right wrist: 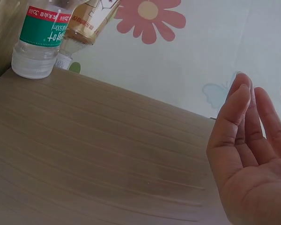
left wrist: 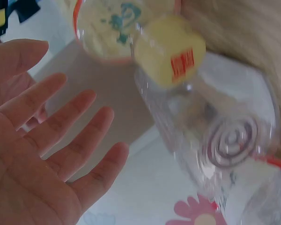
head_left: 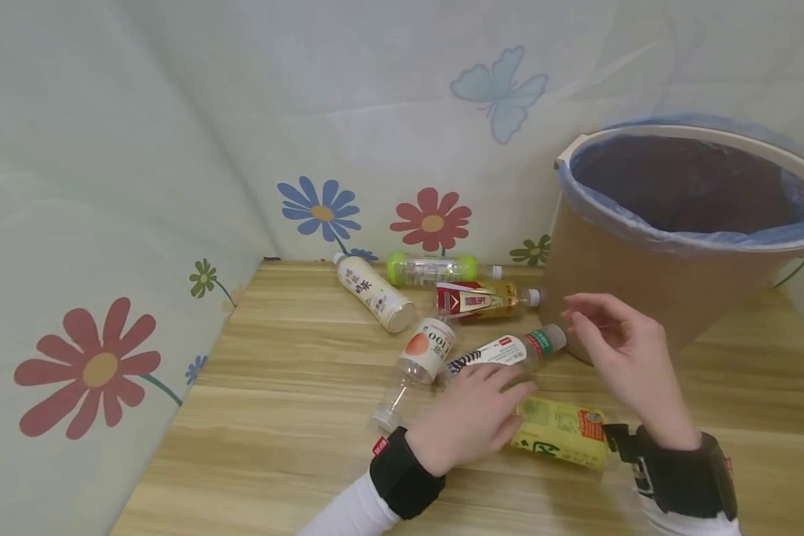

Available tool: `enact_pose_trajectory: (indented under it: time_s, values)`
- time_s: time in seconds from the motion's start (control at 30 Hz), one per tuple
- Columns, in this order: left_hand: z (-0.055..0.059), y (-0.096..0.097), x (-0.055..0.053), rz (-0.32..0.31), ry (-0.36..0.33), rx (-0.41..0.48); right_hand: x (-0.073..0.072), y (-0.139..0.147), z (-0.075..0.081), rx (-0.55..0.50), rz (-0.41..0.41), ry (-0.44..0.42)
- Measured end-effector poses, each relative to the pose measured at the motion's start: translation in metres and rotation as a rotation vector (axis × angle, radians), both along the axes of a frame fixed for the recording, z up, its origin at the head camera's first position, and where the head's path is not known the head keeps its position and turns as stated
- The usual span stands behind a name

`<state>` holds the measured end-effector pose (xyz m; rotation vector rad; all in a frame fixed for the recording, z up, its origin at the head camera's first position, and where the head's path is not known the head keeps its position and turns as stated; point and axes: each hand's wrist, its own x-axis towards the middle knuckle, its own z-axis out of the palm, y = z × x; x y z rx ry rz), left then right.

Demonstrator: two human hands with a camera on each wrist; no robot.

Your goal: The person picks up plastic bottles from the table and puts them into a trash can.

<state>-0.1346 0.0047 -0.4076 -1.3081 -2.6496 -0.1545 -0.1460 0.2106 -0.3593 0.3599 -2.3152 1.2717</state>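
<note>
At the frame's lower centre, the left hand [head_left: 469,415] spreads empty fingers near the yellow-labelled bottle [head_left: 566,433]. Rightward, the right hand [head_left: 626,361] (loosely bent, holding nothing) hovers beside the bin [head_left: 616,275].

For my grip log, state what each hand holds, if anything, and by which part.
Nothing is held: the left hand is empty near the yellow bottle, the right hand empty near the bin.
</note>
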Motion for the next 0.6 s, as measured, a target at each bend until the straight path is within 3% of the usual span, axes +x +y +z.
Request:
enact_pose_trajectory:
  time_s: [0.17,0.43,0.6]
  values:
    - [-0.008,0.012,0.007,-0.031,-0.016,-0.067,0.0,0.003,0.001,0.01,0.001,0.007]
    - [-0.021,0.022,0.014,-0.052,0.088,-0.107,-0.001,0.005,0.001,0.006,-0.005,0.009]
    - [-0.025,0.023,0.015,-0.049,0.103,-0.098,0.0,0.005,0.001,-0.004,-0.003,0.012]
